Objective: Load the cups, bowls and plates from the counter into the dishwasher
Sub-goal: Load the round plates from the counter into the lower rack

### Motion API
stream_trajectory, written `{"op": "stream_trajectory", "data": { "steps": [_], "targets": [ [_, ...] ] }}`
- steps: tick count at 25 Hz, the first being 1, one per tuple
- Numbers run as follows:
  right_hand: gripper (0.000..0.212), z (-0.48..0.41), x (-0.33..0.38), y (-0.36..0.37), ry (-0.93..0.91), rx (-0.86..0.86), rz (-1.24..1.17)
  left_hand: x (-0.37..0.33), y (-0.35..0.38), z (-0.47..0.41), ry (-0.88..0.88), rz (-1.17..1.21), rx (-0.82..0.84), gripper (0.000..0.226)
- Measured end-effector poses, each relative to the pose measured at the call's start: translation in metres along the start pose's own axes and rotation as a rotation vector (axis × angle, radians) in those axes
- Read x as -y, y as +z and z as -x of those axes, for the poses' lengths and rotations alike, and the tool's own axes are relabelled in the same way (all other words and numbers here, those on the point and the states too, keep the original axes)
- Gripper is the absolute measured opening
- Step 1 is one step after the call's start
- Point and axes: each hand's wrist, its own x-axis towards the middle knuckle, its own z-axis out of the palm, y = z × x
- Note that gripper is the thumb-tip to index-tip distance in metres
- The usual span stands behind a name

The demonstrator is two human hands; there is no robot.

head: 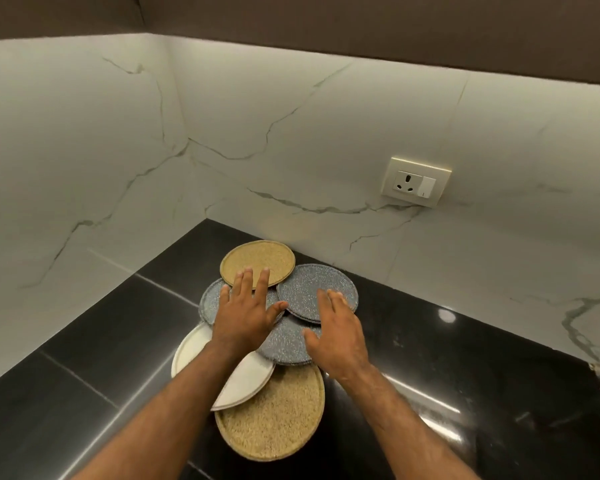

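Note:
Several overlapping plates lie on the black counter [430, 393] in the corner. A small tan speckled plate [267, 258] is farthest back, with a grey speckled plate [305, 289] to its right. Another grey plate [210, 297] shows at the left and a third [286, 344] sits in the middle. A white plate [246, 379] overlaps a large tan plate [274, 424] nearest me. My left hand [246, 310] hovers flat with straight fingers over the back plates, fingertips above the small tan one. My right hand [336, 327] is spread open over the right grey plate's edge.
White marble walls meet in a corner right behind the plates. A wall socket with a switch [415, 181] sits on the right wall above the counter. Dark cabinets overhang at the top. Glossy bare counter stretches to the left and right of the plates.

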Motion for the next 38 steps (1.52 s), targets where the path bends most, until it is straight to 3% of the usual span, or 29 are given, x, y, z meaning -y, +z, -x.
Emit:
{"op": "stream_trajectory", "data": {
  "steps": [7,11,14,19,23,26,28,30,33,38],
  "targets": [
    [0.083,-0.063,-0.027,0.035,0.143,0.029,-0.102,0.029,0.044,-0.069,-0.072,0.061,0.060,0.082],
    [0.082,-0.079,-0.053,0.048,0.349,-0.012,-0.229,0.032,0.056,-0.100,-0.489,0.425,0.011,0.081],
    [0.074,-0.084,-0.070,0.054,0.467,-0.073,-0.228,0.035,0.058,-0.120,-0.801,0.552,0.030,0.079],
    [0.069,-0.099,-0.081,0.058,0.719,-0.056,-0.382,0.043,0.068,-0.146,-0.948,0.619,0.016,0.082],
    [0.085,-0.113,-0.097,0.066,0.949,-0.084,-0.731,0.059,0.086,-0.168,-1.081,0.689,0.001,0.074],
    [0.069,-0.117,-0.112,0.062,1.144,-0.102,-1.184,0.066,0.080,-0.172,-1.218,0.926,-0.035,0.060],
    [0.041,-0.118,-0.112,0.053,1.168,-0.075,-1.364,0.068,0.074,-0.172,-1.236,1.119,-0.036,0.033],
    [0.031,-0.117,-0.107,0.046,1.159,-0.043,-1.494,0.065,0.064,-0.169,-1.231,1.350,0.006,0.008],
    [0.027,-0.112,-0.098,0.037,1.140,-0.015,-1.606,0.056,0.043,-0.154,-1.133,1.661,0.111,0.012],
    [0.034,-0.086,-0.092,0.006,1.051,0.026,-1.647,0.045,0.011,-0.113,-0.932,1.664,0.132,0.007]
  ]
}}
